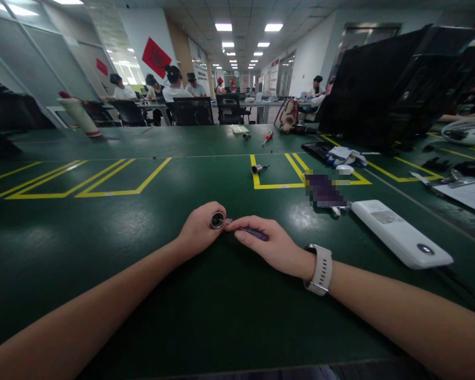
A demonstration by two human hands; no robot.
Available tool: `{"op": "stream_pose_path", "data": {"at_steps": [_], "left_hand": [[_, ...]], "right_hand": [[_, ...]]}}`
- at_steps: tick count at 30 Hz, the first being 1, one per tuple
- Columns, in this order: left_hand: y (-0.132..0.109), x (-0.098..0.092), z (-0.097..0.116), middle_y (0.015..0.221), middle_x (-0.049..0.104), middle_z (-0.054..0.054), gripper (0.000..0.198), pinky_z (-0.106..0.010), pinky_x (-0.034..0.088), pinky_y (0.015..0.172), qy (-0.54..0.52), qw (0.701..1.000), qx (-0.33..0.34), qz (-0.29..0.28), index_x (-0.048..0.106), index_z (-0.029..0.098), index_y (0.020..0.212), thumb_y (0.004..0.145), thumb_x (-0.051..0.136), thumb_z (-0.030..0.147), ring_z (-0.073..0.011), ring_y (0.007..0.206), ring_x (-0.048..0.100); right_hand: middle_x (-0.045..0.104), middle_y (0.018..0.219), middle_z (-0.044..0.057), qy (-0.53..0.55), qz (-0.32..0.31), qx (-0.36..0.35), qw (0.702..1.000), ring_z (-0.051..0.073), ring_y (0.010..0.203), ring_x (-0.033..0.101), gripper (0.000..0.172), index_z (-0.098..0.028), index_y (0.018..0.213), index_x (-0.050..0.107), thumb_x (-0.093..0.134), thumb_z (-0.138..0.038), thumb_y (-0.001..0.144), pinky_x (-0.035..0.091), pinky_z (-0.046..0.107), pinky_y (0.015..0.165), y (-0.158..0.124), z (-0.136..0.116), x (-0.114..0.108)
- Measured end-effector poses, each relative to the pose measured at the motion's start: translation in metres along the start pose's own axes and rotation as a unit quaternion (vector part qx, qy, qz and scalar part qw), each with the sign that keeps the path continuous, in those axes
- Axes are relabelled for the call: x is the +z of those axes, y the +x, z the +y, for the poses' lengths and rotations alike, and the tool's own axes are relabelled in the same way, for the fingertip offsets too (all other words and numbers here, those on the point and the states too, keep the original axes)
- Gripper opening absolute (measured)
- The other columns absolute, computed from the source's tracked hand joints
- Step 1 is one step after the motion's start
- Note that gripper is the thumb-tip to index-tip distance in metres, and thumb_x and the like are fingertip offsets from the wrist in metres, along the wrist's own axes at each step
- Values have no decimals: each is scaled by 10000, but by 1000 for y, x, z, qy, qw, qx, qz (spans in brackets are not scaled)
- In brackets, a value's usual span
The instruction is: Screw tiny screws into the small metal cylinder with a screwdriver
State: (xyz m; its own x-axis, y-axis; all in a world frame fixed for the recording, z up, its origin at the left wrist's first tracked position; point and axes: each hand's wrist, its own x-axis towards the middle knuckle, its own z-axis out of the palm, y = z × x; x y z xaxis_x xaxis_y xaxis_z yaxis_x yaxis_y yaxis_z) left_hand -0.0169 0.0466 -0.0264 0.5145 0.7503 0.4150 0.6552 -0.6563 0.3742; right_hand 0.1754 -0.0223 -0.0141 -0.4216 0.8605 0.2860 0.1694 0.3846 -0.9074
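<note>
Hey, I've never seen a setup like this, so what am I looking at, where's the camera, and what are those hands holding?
There's no machine here: the bare hands belong to a person wearing the camera on their head, so this single picture looks forward and down over their arms. The left hand holds a small round metal part, its open end showing. The right hand grips a slim tool with a dark purple handle, its thin end at that opening. On the green table lie a similar metal part, a red-handled tool, a glove and a white device.
</note>
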Motion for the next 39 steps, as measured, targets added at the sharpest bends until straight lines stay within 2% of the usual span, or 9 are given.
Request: {"op": "stream_pose_path", "data": {"at_steps": [4, 10, 17, 20, 23, 27, 31, 37, 39], "left_hand": [[-1, 0, 1, 714, 567, -7, 126, -270, 400, 589, 9, 1000, 8, -9, 507, 182, 703, 781, 541, 276, -153, 665, 534], [-1, 0, 2, 719, 550, -9, 125, -274, 391, 597, 15, 999, 13, -27, 509, 178, 722, 801, 532, 272, -153, 668, 523], [0, -1, 2, 728, 545, -11, 68, -278, 402, 615, 2, 1000, 20, -25, 506, 177, 726, 787, 509, 206, -155, 682, 526], [-1, -1, 2, 725, 545, -7, 75, -278, 404, 622, 2, 1000, 17, -19, 497, 180, 714, 786, 508, 199, -151, 685, 521], [-2, -1, 1, 719, 535, -4, 97, -275, 399, 622, -5, 1000, 19, -5, 494, 180, 710, 800, 509, 211, -145, 676, 509], [-2, 0, -2, 715, 523, -4, 106, -270, 388, 617, -20, 999, 39, 0, 492, 174, 709, 811, 506, 200, -139, 661, 499], [-1, 1, -2, 708, 517, -3, 110, -269, 380, 606, -22, 999, 47, -2, 491, 174, 708, 812, 509, 204, -140, 652, 495], [-2, -1, -1, 740, 536, -10, 72, -279, 389, 639, 10, 998, 53, -30, 497, 177, 730, 795, 501, 147, -151, 694, 514], [-2, -1, -1, 749, 544, -13, 70, -289, 387, 657, 32, 997, 63, -43, 502, 177, 738, 782, 499, 121, -158, 711, 518]], "right_hand": [[651, 1022, 46, 12, -6, 0, 1000, 193, 976, 580, 193, -225, 996, 667, 522, -248, 871, 431, 383, 888, 1, -2, -2], [675, 853, 32, 3, 47, 7, 999, 177, 840, 606, 203, -197, 850, 696, 498, -231, 874, 439, 333, 780, 1, 1, -3], [672, 871, 28, 16, 63, 13, 998, 174, 851, 599, 201, -201, 837, 693, 498, -236, 868, 425, 329, 783, 1, 3, -2], [683, 897, 31, 73, 50, 32, 996, 173, 884, 596, 193, -203, 850, 697, 508, -244, 860, 424, 327, 792, 3, 6, 0], [693, 921, 44, 187, 44, 73, 979, 163, 858, 594, 188, -191, 858, 695, 520, -260, 847, 427, 310, 750, 5, 11, -1], [694, 906, 67, 337, 29, 134, 931, 153, 822, 607, 193, -156, 846, 686, 523, -258, 834, 431, 299, 726, 10, 19, -5], [695, 882, 68, 391, 23, 164, 906, 150, 806, 613, 205, -141, 847, 679, 515, -264, 835, 433, 297, 725, 12, 21, -8], [687, 890, 63, 303, 39, 129, 943, 151, 811, 598, 166, -151, 830, 682, 545, -245, 822, 421, 299, 708, 9, 13, -4], [686, 882, 62, 299, 35, 133, 944, 152, 808, 597, 164, -151, 825, 685, 547, -238, 820, 418, 301, 709, 9, 11, -4]]}}
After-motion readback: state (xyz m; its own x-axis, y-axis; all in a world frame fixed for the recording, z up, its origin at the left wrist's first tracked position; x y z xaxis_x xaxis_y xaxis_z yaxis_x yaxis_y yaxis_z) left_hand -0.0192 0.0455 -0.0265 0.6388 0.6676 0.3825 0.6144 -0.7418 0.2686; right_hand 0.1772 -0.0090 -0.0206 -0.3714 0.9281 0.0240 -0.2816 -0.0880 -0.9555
